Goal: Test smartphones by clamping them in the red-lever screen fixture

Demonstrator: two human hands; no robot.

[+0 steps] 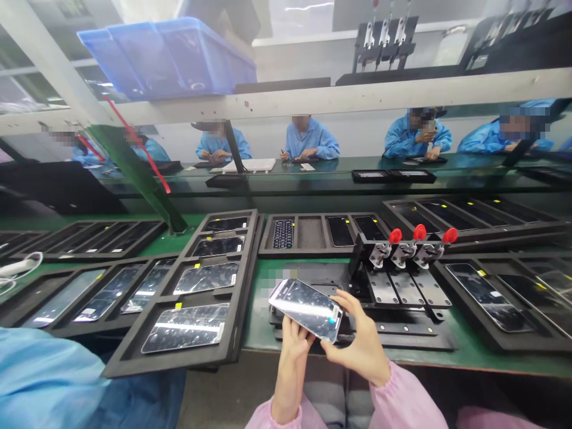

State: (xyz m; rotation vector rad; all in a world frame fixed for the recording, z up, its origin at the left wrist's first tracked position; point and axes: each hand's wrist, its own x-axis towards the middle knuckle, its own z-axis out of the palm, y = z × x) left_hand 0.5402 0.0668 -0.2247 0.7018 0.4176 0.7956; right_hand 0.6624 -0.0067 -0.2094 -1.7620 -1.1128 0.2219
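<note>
A smartphone [308, 307] with a glossy, reflective screen is held tilted above the front edge of the bench. My left hand [295, 339] supports it from underneath, with the fingers partly hidden behind the phone. Thumb and fingers of my right hand [357, 339] grip the phone's right end, beside a small white label and a blue spot. Just behind the phone stands a black clamping fixture [397, 286] with metal plates and several red-knobbed toggle clamps [419, 233].
Left of my hands, a black foam tray [114, 357] holding several phones juts past the bench edge. More phone trays lie behind [308, 229] and at right [480, 339]. A blue-sleeved person [53, 381] sits close at left. Overhead, a shelf carries a blue bin [156, 59].
</note>
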